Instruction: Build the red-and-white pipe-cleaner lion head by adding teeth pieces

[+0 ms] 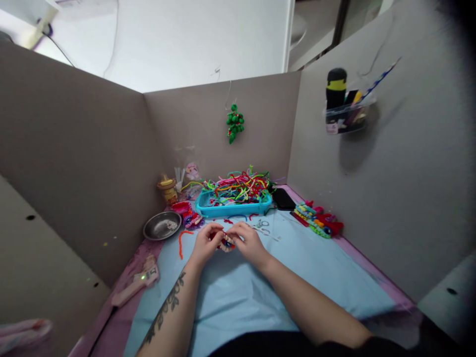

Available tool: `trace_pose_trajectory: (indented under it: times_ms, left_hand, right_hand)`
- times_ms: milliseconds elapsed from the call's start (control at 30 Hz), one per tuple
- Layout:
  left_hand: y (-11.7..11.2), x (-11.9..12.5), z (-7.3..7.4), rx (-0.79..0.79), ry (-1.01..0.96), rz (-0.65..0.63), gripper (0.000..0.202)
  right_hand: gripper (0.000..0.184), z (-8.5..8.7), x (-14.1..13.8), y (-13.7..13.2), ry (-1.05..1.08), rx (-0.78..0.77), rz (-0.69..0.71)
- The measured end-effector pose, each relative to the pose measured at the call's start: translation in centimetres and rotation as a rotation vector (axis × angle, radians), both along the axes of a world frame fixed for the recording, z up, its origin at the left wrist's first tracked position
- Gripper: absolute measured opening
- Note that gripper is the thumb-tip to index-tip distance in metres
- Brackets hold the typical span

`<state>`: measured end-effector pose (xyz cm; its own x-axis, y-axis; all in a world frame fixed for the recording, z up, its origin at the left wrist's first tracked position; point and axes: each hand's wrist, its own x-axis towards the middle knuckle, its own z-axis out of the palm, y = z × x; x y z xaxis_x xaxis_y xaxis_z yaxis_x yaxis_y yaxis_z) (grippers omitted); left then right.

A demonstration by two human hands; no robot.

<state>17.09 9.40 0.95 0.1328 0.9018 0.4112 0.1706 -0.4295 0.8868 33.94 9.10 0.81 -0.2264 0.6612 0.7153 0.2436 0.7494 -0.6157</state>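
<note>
My left hand [207, 242] and my right hand [245, 240] meet over the middle of the blue sheet, fingers closed on one small pipe-cleaner piece [226, 244]. Cream bumps, some red and a blue spot show on it; the fingers cover the rest. An orange pipe cleaner [181, 245] lies bent just left of my left hand. Beyond my right hand are scissors [263, 229] on the sheet. Short red and blue pipe-cleaner bits are scattered behind my fingers.
A blue tray [234, 211] heaped with pipe cleaners stands at the back. A metal bowl [162, 226] and a pink glue gun [139, 282] are on the left. To the right lie a black phone [283, 199] and colourful finished pieces [319, 219]. Grey panels enclose three sides.
</note>
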Motion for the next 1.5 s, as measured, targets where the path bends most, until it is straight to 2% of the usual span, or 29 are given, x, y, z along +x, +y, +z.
trace_pose_trajectory:
  times_ms: [400,533,633,700,800,867,967,1133,1300,1400,1500]
  left_hand:
    - [0.1,0.1,-0.3,0.052,0.08,-0.034,0.019]
    - [0.3,0.1,-0.2,0.011,0.056,-0.063,0.021]
    - [0.2,0.1,0.1,-0.028,0.044,-0.09,0.022]
    - [0.1,0.2,0.2,-0.038,0.053,-0.112,0.022]
    - [-0.1,0.2,0.2,-0.053,0.092,-0.162,0.024]
    - [-0.3,0.2,0.2,-0.077,0.117,-0.201,0.025]
    - [-0.3,0.3,0.2,-0.102,0.113,-0.239,0.026]
    - [0.0,0.4,-0.1,-0.054,0.075,-0.219,0.03]
    - [0.2,0.3,-0.4,-0.037,0.091,-0.228,0.034]
    - [0.5,0.1,-0.2,0.036,0.046,-0.13,0.03]
    - [1.0,-0.3,0.1,0.075,-0.107,0.067,0.023]
  right_hand:
    - [0.015,-0.2,-0.1,0.1,-0.02,0.019,-0.037]
    - [0.009,0.2,0.0,0.0,-0.042,-0.003,-0.036]
    - [0.009,0.3,-0.1,0.1,-0.051,-0.057,-0.04]
    - [0.008,0.3,-0.1,0.2,-0.018,-0.169,-0.03]
    - [0.003,0.2,-0.1,0.6,0.069,-0.475,0.079]
    - [0.004,0.1,0.1,0.9,0.112,-0.625,0.175]
    - [0.011,0.2,0.4,1.1,0.126,-0.686,0.246]
    - [0.021,-0.1,0.4,1.3,0.128,-0.766,0.408]
    - [0.023,-0.5,0.3,1.3,0.085,-0.795,0.516]
    - [0.023,-0.4,0.3,1.3,0.155,-0.822,0.526]
    - [0.025,-0.4,0.4,1.6,0.397,-0.909,0.505]
